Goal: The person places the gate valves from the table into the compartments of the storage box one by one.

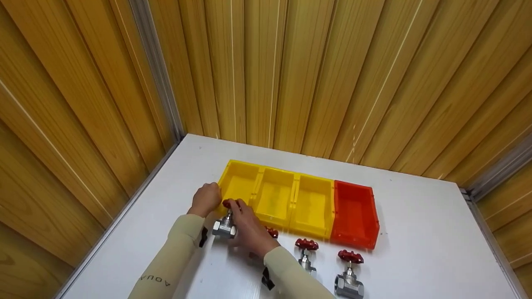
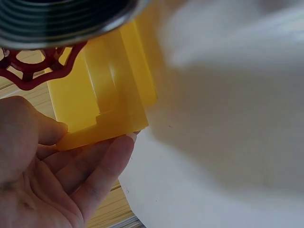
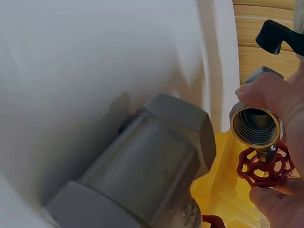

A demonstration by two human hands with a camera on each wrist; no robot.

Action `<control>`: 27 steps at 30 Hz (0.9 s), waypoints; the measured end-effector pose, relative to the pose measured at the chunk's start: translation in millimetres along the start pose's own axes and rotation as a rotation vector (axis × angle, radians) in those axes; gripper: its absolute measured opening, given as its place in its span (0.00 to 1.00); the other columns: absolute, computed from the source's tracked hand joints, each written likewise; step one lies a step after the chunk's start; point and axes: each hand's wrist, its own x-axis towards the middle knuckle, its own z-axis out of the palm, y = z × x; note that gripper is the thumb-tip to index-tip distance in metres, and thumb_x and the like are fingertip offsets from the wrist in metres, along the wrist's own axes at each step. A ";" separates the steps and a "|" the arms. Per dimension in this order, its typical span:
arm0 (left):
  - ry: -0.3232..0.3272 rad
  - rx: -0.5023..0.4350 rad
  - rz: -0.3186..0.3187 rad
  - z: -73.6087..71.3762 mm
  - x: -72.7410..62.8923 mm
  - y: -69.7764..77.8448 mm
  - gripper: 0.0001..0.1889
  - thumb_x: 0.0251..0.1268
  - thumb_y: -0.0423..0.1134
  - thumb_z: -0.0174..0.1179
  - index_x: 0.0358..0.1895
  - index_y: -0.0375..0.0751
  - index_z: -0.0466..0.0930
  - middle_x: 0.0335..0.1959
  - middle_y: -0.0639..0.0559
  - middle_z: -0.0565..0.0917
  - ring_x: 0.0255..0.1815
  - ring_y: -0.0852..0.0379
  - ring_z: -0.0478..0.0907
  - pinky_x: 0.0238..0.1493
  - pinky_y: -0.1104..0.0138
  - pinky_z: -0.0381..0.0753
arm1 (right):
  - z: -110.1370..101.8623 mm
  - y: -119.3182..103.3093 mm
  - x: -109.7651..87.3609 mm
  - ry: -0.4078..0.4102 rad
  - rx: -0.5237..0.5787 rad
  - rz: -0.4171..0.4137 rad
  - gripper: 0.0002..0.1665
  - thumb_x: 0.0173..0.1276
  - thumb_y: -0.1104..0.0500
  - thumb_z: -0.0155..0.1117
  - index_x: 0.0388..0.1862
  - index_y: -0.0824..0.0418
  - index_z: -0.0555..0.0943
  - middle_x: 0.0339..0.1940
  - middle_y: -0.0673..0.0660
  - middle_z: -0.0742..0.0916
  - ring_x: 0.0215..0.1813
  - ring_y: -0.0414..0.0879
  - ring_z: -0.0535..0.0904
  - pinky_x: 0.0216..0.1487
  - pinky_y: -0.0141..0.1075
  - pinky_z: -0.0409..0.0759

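My left hand [image 1: 206,199] grips the near left edge of the leftmost yellow bin [image 1: 239,179]. In the left wrist view its thumb lies inside the bin wall [image 2: 107,134], with the fingers outside. My right hand [image 1: 252,229] holds a metal valve [image 1: 224,228] with a red handwheel close over the near end of that bin. The right wrist view shows the thumb on the valve's body [image 3: 256,127] and fingers at its handwheel [image 3: 266,171]. Another valve, its red wheel [image 1: 272,232] showing, is mostly hidden behind my right hand; its body [image 3: 142,161] looms large in the right wrist view.
Two more yellow bins [image 1: 274,192] and a red bin [image 1: 355,211] continue the row to the right. Before them, two valves with red handwheels [image 1: 306,244] [image 1: 350,256] stand on the white table [image 1: 419,232]. Wood-panelled walls [image 1: 291,83] enclose the table's back and sides.
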 end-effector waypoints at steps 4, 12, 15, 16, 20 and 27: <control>-0.012 0.007 -0.011 0.9 0.1 -0.6 0.09 0.69 0.35 0.52 0.38 0.32 0.78 0.25 0.44 0.79 0.21 0.53 0.73 0.24 0.66 0.74 | -2.4 1.4 2.4 -0.006 0.024 0.016 0.67 0.46 0.50 0.82 0.78 0.50 0.49 0.76 0.57 0.61 0.70 0.50 0.65 0.68 0.41 0.71; -0.027 0.019 -0.021 1.8 0.2 0.1 0.10 0.70 0.35 0.51 0.39 0.31 0.79 0.26 0.44 0.80 0.22 0.53 0.74 0.26 0.65 0.76 | -6.9 4.4 5.4 -0.003 0.064 0.028 0.66 0.49 0.50 0.80 0.79 0.52 0.48 0.77 0.59 0.60 0.75 0.51 0.61 0.72 0.43 0.65; -0.038 -0.001 -0.033 1.3 0.2 0.8 0.09 0.69 0.34 0.51 0.39 0.32 0.79 0.26 0.45 0.80 0.22 0.53 0.74 0.26 0.66 0.75 | -8.5 6.7 6.2 -0.008 0.104 0.047 0.66 0.50 0.51 0.79 0.79 0.51 0.46 0.78 0.59 0.58 0.76 0.52 0.59 0.72 0.44 0.64; -0.035 -0.001 -0.029 1.2 0.4 0.8 0.08 0.68 0.32 0.51 0.39 0.31 0.79 0.26 0.45 0.80 0.22 0.53 0.74 0.25 0.65 0.75 | -9.4 7.4 6.7 -0.008 0.111 0.050 0.66 0.50 0.50 0.79 0.79 0.51 0.46 0.78 0.58 0.58 0.76 0.52 0.59 0.72 0.44 0.64; -0.030 -0.017 -0.020 1.3 1.0 0.8 0.08 0.67 0.31 0.51 0.38 0.31 0.79 0.26 0.44 0.79 0.23 0.53 0.73 0.25 0.65 0.73 | -11.0 10.8 9.9 0.001 0.114 0.055 0.66 0.50 0.49 0.79 0.79 0.50 0.46 0.78 0.58 0.58 0.76 0.53 0.60 0.71 0.44 0.65; -0.018 -0.019 -0.008 -0.7 0.8 1.2 0.10 0.69 0.33 0.49 0.36 0.32 0.78 0.25 0.44 0.79 0.23 0.52 0.73 0.26 0.63 0.73 | -11.0 16.5 17.8 0.000 0.152 0.053 0.65 0.49 0.48 0.80 0.78 0.50 0.49 0.77 0.56 0.60 0.75 0.51 0.62 0.71 0.43 0.66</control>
